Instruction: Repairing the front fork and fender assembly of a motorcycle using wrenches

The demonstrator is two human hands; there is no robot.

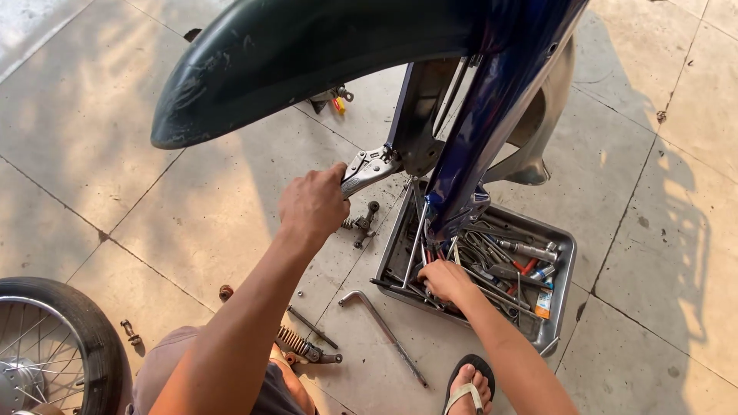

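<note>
Right now I am closing my left hand (311,204) tight around the handle of the locking pliers (367,170), whose jaws are biting on the dark fork leg (415,115) under the mudguard (307,54). My right hand (446,280) is lying half open in the metal tool tray (560,296), fingers resting among the wrenches and screwdrivers; whether it has hold of anything I cannot tell. A bent bar (384,330) and a spring (294,342) are lying on the tiled floor near my knee.

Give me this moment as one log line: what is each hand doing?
left hand: grips locking pliers clamped on fork leg | right hand: reaching among tools in metal tray
</note>
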